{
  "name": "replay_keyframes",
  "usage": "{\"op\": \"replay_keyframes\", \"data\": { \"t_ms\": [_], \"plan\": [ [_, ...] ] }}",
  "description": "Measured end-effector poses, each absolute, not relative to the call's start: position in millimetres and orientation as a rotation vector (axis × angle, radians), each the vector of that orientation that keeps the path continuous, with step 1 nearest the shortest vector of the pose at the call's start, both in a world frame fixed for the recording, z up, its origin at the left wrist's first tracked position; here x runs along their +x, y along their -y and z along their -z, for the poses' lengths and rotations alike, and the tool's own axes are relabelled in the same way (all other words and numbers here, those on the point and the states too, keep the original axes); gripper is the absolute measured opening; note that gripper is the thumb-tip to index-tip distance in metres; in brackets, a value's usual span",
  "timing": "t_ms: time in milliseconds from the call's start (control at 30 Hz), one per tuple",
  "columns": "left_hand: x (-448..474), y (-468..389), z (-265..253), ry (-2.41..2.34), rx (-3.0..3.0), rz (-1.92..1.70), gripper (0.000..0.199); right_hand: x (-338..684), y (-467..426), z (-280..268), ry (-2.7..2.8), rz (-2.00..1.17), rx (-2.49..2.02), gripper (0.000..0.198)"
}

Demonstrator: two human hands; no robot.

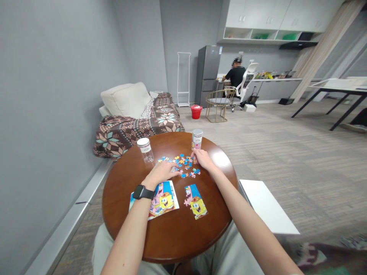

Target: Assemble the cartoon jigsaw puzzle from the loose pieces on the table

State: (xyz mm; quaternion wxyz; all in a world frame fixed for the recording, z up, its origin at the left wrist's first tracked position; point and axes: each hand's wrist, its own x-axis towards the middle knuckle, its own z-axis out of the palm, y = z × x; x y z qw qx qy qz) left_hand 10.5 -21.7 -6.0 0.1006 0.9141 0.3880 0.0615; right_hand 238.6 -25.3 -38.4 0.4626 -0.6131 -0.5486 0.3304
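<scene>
Loose blue, yellow and pink puzzle pieces (183,163) lie scattered near the far side of a round brown wooden table (172,229). My left hand (162,173), a black watch on its wrist, rests palm down at the near left edge of the pieces, fingers touching them. My right hand (202,158) touches the pieces at their right edge, next to a capped jar (197,139) with a pink label. A part-built cartoon puzzle section (195,201) lies nearer me. A printed reference picture (160,200) lies left of it, under my left wrist.
A clear capped jar (145,150) stands at the table's far left. A white bench (266,206) sits to the right of the table. A couch with a patterned blanket (137,122) lies beyond. A red bucket (196,111), a gold chair (219,103) and a seated person (235,74) are far off.
</scene>
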Motion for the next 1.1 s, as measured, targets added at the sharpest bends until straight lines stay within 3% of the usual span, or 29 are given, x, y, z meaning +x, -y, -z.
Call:
{"op": "replay_keyframes", "data": {
  "t_ms": [467, 700, 1100],
  "plan": [
    [18.2, 26.3, 6.5, -1.103, 2.754, -0.113, 0.029, 239.7, 24.9, 38.0, 1.4, -0.756, -1.53, 0.045],
    [14.2, 20.9, 11.7, -1.189, 2.778, -0.108, 0.027, 242.1, 26.0, 35.5, 1.563, -0.551, -1.542, 0.045],
    [18.0, 27.1, 8.2, -1.175, 2.784, -0.121, 0.023, 242.9, 24.5, 39.2, 1.634, -0.569, -1.577, 0.045]
  ]
}}
